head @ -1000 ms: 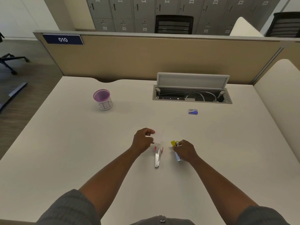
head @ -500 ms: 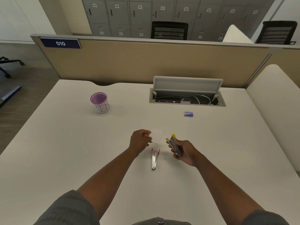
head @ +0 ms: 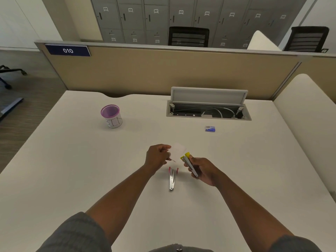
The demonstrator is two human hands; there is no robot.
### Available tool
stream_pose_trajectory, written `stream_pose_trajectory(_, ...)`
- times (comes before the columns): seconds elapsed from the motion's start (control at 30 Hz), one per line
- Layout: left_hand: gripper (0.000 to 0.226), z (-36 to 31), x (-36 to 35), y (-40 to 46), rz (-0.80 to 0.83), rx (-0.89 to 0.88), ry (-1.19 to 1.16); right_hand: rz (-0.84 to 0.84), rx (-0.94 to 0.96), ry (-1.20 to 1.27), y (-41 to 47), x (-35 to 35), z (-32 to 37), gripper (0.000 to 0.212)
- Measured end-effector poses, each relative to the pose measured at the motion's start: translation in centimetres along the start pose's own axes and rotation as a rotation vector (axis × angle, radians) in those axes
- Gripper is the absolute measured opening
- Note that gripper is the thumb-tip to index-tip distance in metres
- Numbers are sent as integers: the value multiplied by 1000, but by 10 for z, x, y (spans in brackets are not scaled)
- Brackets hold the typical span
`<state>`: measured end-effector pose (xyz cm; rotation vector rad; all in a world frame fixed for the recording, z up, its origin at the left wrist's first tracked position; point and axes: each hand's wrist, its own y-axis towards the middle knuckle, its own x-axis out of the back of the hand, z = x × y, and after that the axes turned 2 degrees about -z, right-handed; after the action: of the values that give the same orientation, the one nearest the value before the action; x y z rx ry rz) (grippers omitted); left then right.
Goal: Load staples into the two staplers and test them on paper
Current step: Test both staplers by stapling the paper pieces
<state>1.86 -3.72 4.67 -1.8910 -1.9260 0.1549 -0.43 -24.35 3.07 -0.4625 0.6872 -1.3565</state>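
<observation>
My right hand [head: 203, 170] grips a yellow-tipped stapler [head: 188, 161], lifted off the desk with its yellow end pointing up and away. My left hand [head: 157, 156] pinches a small white piece of paper [head: 179, 149] just left of the stapler's tip; a thin sliver sticks out below its fingers. A second stapler [head: 172, 178], metal with red ends, lies on the white desk [head: 72, 170] between my hands, its arms slightly spread. A small blue staple box [head: 210, 128] sits farther back on the right.
A purple-rimmed cup marked "BIN" [head: 111, 116] stands at the back left. An open cable tray [head: 208, 110] with a raised lid is set into the desk's far side, before a tan partition [head: 163, 70]. A cream divider [head: 309, 110] borders the right.
My right hand has lifted the yellow stapler off the desk and tilted it upright. My left hand has kept the paper, now close to the stapler's tip. The camera has tilted slightly.
</observation>
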Motion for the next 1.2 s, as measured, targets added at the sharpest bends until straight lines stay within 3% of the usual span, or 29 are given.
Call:
stream_pose_trajectory(0.47, 32, -6, -7, 1, 25, -147, 180, -95, 63, -16, 5, -20, 5, 44)
stream_pose_trajectory(0.73, 33, -5, -10, 1, 60, 25, -36, -174, 53, 79, 4, -24, 8, 28)
stream_pose_trajectory(0.83, 21, -5, -14, -1, 65, 73, -69, -185, 60, 105, 2, -26, 10, 25)
stream_pose_trajectory(0.97, 9, -5, -15, 2, 53, 42, -27, -186, 71, 122, 0, -30, 12, 28)
stream_pose_trajectory(1.1, 17, -7, -13, 5, 54, 8, 24, -189, 93, 141, -1, -31, 12, 39)
stream_pose_trajectory(1.2, 18, -8, -9, 4, 76, -12, 51, -185, 90, 160, -2, -33, 14, 36)
